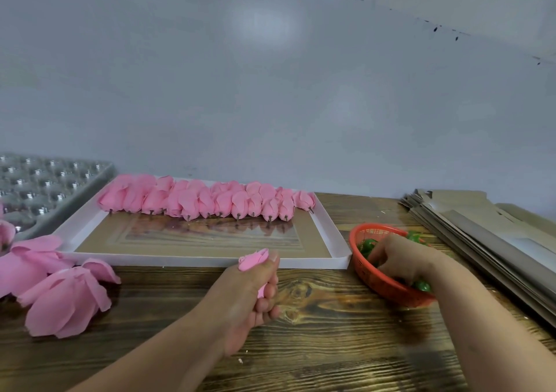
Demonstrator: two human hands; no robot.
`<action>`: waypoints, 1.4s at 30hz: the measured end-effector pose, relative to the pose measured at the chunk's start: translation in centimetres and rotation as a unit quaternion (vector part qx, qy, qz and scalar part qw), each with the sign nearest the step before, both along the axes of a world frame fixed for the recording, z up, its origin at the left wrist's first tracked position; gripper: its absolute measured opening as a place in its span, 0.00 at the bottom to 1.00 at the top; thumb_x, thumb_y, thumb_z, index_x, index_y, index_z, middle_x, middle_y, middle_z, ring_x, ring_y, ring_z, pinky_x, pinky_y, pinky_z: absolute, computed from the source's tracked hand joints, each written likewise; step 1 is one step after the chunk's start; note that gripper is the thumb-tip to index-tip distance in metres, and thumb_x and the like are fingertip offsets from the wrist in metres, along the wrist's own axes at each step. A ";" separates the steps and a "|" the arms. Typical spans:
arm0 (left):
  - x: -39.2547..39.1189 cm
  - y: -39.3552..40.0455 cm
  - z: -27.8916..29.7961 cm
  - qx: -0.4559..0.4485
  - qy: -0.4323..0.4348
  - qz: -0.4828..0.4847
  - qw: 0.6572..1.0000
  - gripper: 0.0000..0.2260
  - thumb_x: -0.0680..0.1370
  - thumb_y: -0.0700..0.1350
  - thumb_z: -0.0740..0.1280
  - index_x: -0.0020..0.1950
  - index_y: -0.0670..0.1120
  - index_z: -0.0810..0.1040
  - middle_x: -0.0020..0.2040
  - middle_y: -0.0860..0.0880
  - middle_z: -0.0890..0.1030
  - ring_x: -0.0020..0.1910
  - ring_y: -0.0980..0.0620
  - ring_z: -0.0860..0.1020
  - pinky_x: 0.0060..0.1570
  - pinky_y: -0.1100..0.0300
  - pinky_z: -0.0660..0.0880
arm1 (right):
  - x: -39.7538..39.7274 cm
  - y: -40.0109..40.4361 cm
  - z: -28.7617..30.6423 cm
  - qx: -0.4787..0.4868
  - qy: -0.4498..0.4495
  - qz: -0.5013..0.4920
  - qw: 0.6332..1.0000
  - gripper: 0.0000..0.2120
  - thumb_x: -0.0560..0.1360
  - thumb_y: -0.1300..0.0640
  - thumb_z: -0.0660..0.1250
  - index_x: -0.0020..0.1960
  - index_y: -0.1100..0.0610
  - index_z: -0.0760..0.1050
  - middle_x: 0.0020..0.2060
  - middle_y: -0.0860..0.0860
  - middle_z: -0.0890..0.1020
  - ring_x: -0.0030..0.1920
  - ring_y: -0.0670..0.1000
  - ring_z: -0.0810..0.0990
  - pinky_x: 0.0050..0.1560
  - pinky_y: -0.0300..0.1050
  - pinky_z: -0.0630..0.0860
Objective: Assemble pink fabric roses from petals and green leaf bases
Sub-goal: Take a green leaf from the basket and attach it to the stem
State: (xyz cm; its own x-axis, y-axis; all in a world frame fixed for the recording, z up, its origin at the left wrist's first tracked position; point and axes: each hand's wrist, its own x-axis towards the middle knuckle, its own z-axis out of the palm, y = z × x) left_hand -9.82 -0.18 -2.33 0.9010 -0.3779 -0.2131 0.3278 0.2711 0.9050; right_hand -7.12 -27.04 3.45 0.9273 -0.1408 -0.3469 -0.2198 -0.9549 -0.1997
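My left hand [255, 289] grips a rolled pink rose bud [252, 260] upright in its fist, just in front of the white tray [331, 229]. My right hand [403, 259] reaches into the red basket [376, 283] among green leaf bases [367, 245]; its fingertips are hidden, so I cannot tell whether it holds one. A row of several pink roses [207, 200] with short stems lies along the tray's far side. Loose pink petal sets [64, 295] lie on the table at the left.
A stack of flat cardboard sheets [487, 241] lies at the right. A clear plastic blister tray [39, 187] stands at the far left by the grey wall. The wooden table [325, 346] carries all of it.
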 end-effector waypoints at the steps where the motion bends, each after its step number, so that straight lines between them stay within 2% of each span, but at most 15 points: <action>1: 0.0 0.0 0.0 0.000 0.001 0.000 1.000 0.14 0.77 0.52 0.66 0.36 0.44 0.72 0.27 0.51 0.69 0.22 0.57 0.64 0.32 0.61 0.74 | 0.2 0.1 -0.2 -0.004 -0.001 0.003 1.000 0.12 0.75 0.61 0.63 0.46 0.48 0.82 0.41 0.49 0.83 0.41 0.53 0.82 0.34 0.38 0.78; 3: 0.0 0.0 0.0 0.000 0.002 0.001 1.000 0.15 0.78 0.51 0.65 0.36 0.44 0.72 0.27 0.51 0.69 0.22 0.57 0.64 0.32 0.61 0.74 | 0.3 0.0 -0.3 -0.008 -0.019 -0.008 1.000 0.11 0.75 0.61 0.63 0.40 0.49 0.81 0.39 0.51 0.83 0.38 0.53 0.82 0.34 0.40 0.79; 4: 0.0 0.0 0.1 0.000 0.003 0.001 1.000 0.15 0.78 0.51 0.65 0.36 0.44 0.72 0.27 0.51 0.69 0.23 0.57 0.64 0.32 0.61 0.74 | 0.3 -0.2 -0.2 -0.001 -0.028 -0.019 0.999 0.10 0.75 0.60 0.64 0.38 0.51 0.80 0.37 0.51 0.82 0.34 0.51 0.81 0.31 0.39 0.77; 8: 0.0 0.0 0.1 -0.002 0.005 0.003 1.000 0.15 0.78 0.51 0.65 0.36 0.44 0.72 0.27 0.51 0.69 0.23 0.57 0.64 0.32 0.61 0.75 | -0.1 -0.8 0.8 0.027 -0.082 -0.036 0.996 0.07 0.73 0.60 0.67 0.36 0.57 0.78 0.28 0.51 0.80 0.25 0.46 0.75 0.26 0.38 0.71; 12: 0.2 0.0 0.1 -0.009 0.008 0.014 1.000 0.15 0.78 0.51 0.65 0.35 0.44 0.72 0.26 0.51 0.69 0.22 0.57 0.63 0.31 0.61 0.75 | -0.3 -0.9 1.4 0.028 -0.168 -0.044 0.984 0.09 0.72 0.59 0.67 0.33 0.58 0.74 0.29 0.53 0.78 0.29 0.51 0.75 0.34 0.48 0.74; 15: 0.2 0.1 0.1 -0.014 0.011 0.017 1.000 0.15 0.78 0.52 0.65 0.35 0.44 0.72 0.26 0.51 0.69 0.22 0.57 0.64 0.31 0.61 0.75 | -0.4 -0.6 1.2 0.081 -0.236 -0.070 0.966 0.07 0.69 0.62 0.68 0.34 0.63 0.74 0.27 0.55 0.75 0.29 0.53 0.73 0.33 0.46 0.70; 17: 0.3 0.1 0.1 -0.015 0.014 0.020 1.000 0.15 0.78 0.51 0.65 0.35 0.44 0.72 0.26 0.51 0.69 0.22 0.57 0.64 0.30 0.62 0.75 | -0.4 -0.4 0.9 0.120 -0.299 -0.097 0.942 0.07 0.68 0.65 0.68 0.31 0.63 0.75 0.25 0.54 0.76 0.27 0.51 0.72 0.30 0.41 0.68; 19: 0.3 0.1 0.1 -0.015 0.017 0.021 1.000 0.16 0.77 0.52 0.65 0.34 0.44 0.72 0.26 0.51 0.69 0.21 0.57 0.64 0.30 0.61 0.75 | -0.2 -0.4 0.5 0.119 -0.340 -0.119 0.925 0.07 0.67 0.66 0.69 0.31 0.63 0.75 0.25 0.55 0.77 0.26 0.51 0.73 0.30 0.40 0.68; 24: 0.3 0.1 -0.1 -0.012 0.024 0.026 0.999 0.15 0.77 0.52 0.66 0.35 0.44 0.72 0.26 0.51 0.69 0.21 0.57 0.64 0.31 0.61 0.75 | 0.2 -0.8 -0.5 -0.010 -0.293 -0.156 0.943 0.07 0.67 0.62 0.69 0.32 0.58 0.72 0.28 0.53 0.78 0.32 0.52 0.77 0.31 0.42 0.70; 27: 0.4 0.0 -0.1 -0.012 0.022 0.023 0.999 0.15 0.78 0.51 0.66 0.35 0.44 0.72 0.26 0.51 0.69 0.21 0.57 0.64 0.31 0.61 0.75 | 0.1 -0.9 -0.5 -0.054 -0.261 -0.147 0.952 0.06 0.66 0.60 0.68 0.34 0.55 0.71 0.32 0.51 0.78 0.34 0.51 0.76 0.32 0.43 0.72; 31: 0.5 0.0 -0.2 -0.008 0.019 0.018 1.000 0.15 0.78 0.52 0.65 0.35 0.44 0.72 0.26 0.51 0.70 0.22 0.57 0.64 0.32 0.61 0.76 | 0.4 -0.4 -0.5 -0.104 -0.166 -0.093 0.976 0.04 0.69 0.59 0.66 0.44 0.55 0.75 0.42 0.49 0.79 0.42 0.51 0.80 0.45 0.50 0.80; 35: 0.4 0.0 -0.2 -0.010 0.019 0.018 1.000 0.15 0.77 0.52 0.65 0.35 0.44 0.72 0.26 0.51 0.69 0.22 0.57 0.64 0.33 0.61 0.75 | 0.4 0.0 -0.7 -0.105 -0.088 -0.050 0.989 0.07 0.72 0.59 0.64 0.40 0.56 0.80 0.36 0.50 0.82 0.37 0.47 0.81 0.36 0.39 0.77; 39: 0.3 -0.1 0.0 -0.009 0.022 0.023 0.999 0.15 0.78 0.52 0.65 0.36 0.44 0.72 0.26 0.51 0.69 0.22 0.57 0.64 0.33 0.61 0.75 | 0.9 0.4 -1.1 -0.147 -0.053 -0.014 0.988 0.08 0.74 0.59 0.62 0.43 0.56 0.80 0.38 0.50 0.81 0.40 0.49 0.79 0.44 0.43 0.79; 42: 0.3 -0.1 0.1 -0.017 0.026 0.035 0.999 0.15 0.78 0.51 0.65 0.36 0.43 0.72 0.26 0.51 0.70 0.22 0.57 0.64 0.31 0.60 0.75 | 1.2 0.6 -1.1 -0.156 -0.047 -0.026 0.986 0.08 0.74 0.62 0.60 0.39 0.57 0.77 0.35 0.50 0.80 0.34 0.48 0.78 0.36 0.40 0.77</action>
State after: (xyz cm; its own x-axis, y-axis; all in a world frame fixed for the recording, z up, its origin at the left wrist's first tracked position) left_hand -9.52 -0.32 -2.26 0.9132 -0.3230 -0.2483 0.3534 0.3250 0.8772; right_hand -5.94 -26.45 2.33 0.9420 -0.2751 -0.1922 -0.2643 -0.9611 0.0802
